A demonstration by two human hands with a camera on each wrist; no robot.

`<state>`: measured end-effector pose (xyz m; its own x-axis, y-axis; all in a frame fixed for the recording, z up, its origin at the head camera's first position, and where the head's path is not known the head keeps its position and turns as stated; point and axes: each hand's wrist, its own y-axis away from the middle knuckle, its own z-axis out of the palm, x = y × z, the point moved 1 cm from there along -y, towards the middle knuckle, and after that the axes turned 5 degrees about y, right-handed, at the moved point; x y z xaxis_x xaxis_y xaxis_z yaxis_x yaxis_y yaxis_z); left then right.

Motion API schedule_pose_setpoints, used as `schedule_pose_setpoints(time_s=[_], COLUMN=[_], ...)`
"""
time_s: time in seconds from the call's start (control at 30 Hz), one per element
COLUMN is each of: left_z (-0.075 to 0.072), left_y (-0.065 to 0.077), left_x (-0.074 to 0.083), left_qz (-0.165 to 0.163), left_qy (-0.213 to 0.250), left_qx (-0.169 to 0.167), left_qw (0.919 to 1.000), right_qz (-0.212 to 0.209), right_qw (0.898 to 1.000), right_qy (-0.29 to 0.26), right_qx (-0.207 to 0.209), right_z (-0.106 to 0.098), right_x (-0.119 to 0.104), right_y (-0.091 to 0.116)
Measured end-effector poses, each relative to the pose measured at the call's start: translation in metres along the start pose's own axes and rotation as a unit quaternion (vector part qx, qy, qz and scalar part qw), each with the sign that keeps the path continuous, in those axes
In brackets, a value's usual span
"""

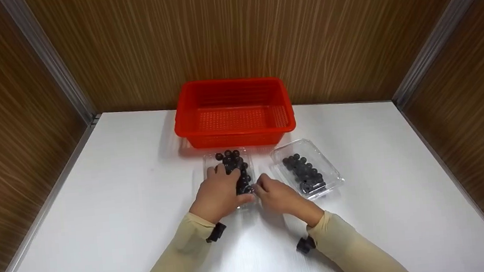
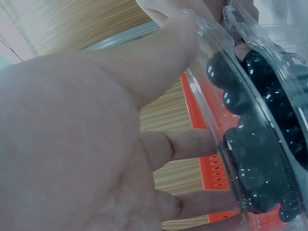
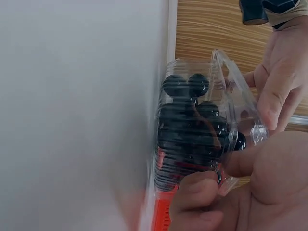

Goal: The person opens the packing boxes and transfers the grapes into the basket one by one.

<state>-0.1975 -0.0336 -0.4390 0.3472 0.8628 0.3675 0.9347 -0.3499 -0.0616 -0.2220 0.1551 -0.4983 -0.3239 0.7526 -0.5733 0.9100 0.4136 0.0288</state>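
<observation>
A clear plastic clamshell box (image 1: 247,152) of dark round grapes (image 1: 243,175) lies in front of the red basket. Its lid is tilted partly down over the fruit, as the right wrist view shows with its lid edge (image 3: 237,79). The left hand (image 1: 217,195) lies over the left side of the box, its fingers extended along the lid and its thumb at the near edge. At the near right corner, the right hand (image 1: 279,196) pinches the box edge, fingers curled. Grapes (image 2: 255,154) press up close behind the plastic in the left wrist view.
A second clear plastic box (image 1: 325,163) with dark grapes (image 1: 304,172) sits at an angle to the right. Behind both boxes stands a red plastic basket (image 1: 235,132), against the wood-patterned back wall (image 1: 232,27). The white table (image 1: 111,195) is bordered by side panels.
</observation>
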Motion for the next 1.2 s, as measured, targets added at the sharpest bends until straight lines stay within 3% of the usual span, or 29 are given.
schedule_pose_setpoints(time_s=[0.23, 0.47, 0.73, 0.87, 1.2], left_z=[0.002, 0.005, 0.003, 0.005, 0.010], left_y=[0.002, 0.001, 0.002, 0.002, 0.003], left_x=[0.001, 0.003, 0.005, 0.006, 0.014], left_qz=[0.004, 0.005, 0.000, 0.001, -0.035], left_qy=[-0.004, -0.016, -0.018, -0.021, -0.040], left_qx=[0.007, 0.012, 0.006, 0.017, 0.029], left_qw=[1.0000, 0.9998, 0.9998, 0.9996, 0.9982], right_qz=[-0.024, -0.020, -0.003, -0.012, 0.008], right_qw=[0.999, 0.999, 0.999, 0.999, 0.998], right_qy=[0.018, 0.024, -0.039, -0.047, -0.045], right_qx=[-0.036, -0.032, -0.010, -0.022, -0.032], right_z=[0.000, -0.002, 0.002, 0.003, 0.004], right_x=[-0.002, -0.002, 0.000, 0.001, -0.001], right_y=[0.000, 0.001, 0.000, -0.001, -0.002])
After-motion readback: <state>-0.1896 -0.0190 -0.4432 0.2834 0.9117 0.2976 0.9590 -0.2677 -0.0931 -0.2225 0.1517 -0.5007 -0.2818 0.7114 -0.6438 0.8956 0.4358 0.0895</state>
